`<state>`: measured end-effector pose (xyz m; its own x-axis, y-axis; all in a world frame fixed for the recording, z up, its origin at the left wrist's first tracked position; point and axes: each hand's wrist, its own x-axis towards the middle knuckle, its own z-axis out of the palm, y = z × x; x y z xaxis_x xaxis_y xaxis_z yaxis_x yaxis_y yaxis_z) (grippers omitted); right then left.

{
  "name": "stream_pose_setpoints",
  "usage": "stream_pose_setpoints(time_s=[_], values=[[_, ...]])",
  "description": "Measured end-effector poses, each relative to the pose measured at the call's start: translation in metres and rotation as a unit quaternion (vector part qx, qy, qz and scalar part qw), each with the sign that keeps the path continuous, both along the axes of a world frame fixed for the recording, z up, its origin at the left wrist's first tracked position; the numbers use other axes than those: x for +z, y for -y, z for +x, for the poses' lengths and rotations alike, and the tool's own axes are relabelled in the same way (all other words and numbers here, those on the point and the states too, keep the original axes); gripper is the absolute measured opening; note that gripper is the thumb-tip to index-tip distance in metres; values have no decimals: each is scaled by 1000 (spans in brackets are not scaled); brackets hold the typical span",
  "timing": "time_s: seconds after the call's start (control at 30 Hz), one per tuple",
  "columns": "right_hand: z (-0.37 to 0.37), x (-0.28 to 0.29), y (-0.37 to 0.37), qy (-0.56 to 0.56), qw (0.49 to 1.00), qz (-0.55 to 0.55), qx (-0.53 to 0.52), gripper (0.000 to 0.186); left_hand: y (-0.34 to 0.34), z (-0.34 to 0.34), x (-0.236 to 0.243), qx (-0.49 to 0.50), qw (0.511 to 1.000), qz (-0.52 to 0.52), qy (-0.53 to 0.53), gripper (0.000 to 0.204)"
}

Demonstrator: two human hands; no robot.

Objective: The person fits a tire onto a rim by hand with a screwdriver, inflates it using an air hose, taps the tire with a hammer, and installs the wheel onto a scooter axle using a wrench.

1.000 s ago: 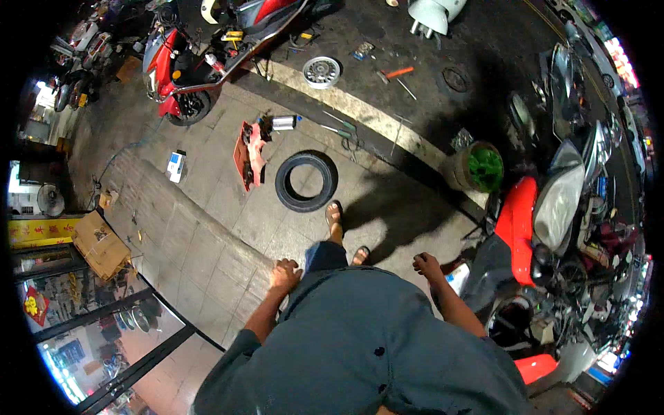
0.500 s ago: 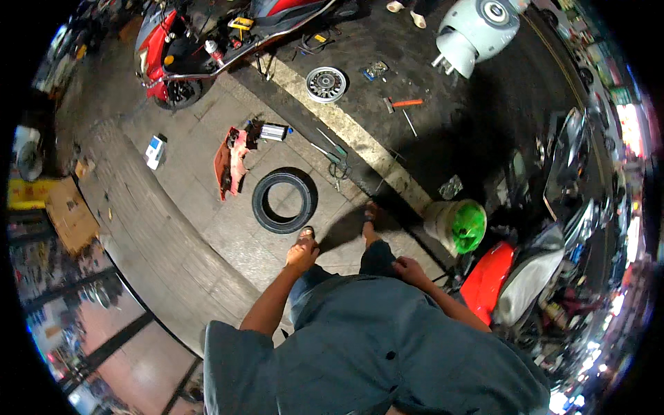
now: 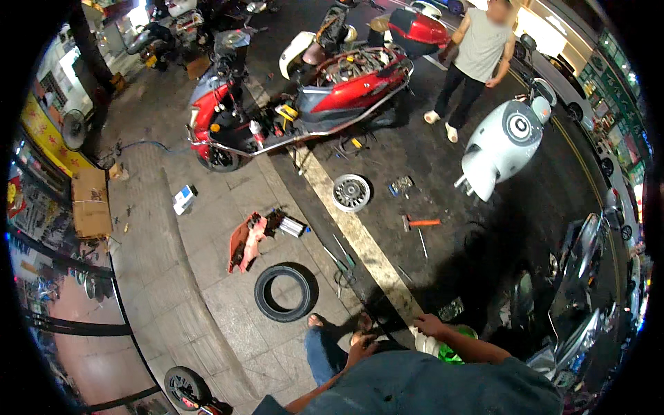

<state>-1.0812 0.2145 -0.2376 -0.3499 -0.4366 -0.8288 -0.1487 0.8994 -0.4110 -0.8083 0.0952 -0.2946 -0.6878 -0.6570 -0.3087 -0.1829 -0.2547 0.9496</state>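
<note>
My left hand (image 3: 361, 348) hangs low in front of my dark shirt, near my legs; its fingers are too small and shadowed to read. Further right, my right hand (image 3: 430, 325) has loosely bent fingers with nothing visible in them, over a pale bucket with a green liner (image 3: 453, 353). Beyond my feet lie a loose black tire (image 3: 264, 294), a broken red panel (image 3: 240, 247), a silver cylinder (image 3: 292, 226) and long tools (image 3: 339, 261). On the asphalt are a wheel rim (image 3: 351, 192), a hammer with orange handle (image 3: 425, 222) and a small parts pack (image 3: 401, 185).
A red scooter (image 3: 346, 90) stands ahead, a white scooter (image 3: 501, 149) to the right, with a person (image 3: 474, 52) beside it. Parked motorbikes (image 3: 574, 290) line the right. At left are a glass shopfront (image 3: 69, 297), a cardboard box (image 3: 90, 204) and a wheel (image 3: 181, 386).
My view has tilted up, bringing the whole red scooter and the standing person into sight. Both hands have shifted rightward in view, my right hand now overlapping the bucket.
</note>
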Motion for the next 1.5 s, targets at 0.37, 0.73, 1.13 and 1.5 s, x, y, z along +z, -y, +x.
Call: stream_pose_setpoints(time_s=[0.37, 0.73, 1.13, 1.5], values=[[117, -117, 108, 180, 971, -156, 23, 32, 69, 98, 52, 215, 969, 99, 69, 11], [119, -303, 84, 288, 944, -67, 147, 33, 18, 78, -41, 306, 873, 316, 208, 15], [-197, -615, 373, -307, 917, -151, 205, 33, 277, 72, -366, 232, 940, 109, 225, 23], [-243, -680, 572, -509, 811, -217, 190, 52, 308, 47, -335, 176, 919, -207, 284, 32]])
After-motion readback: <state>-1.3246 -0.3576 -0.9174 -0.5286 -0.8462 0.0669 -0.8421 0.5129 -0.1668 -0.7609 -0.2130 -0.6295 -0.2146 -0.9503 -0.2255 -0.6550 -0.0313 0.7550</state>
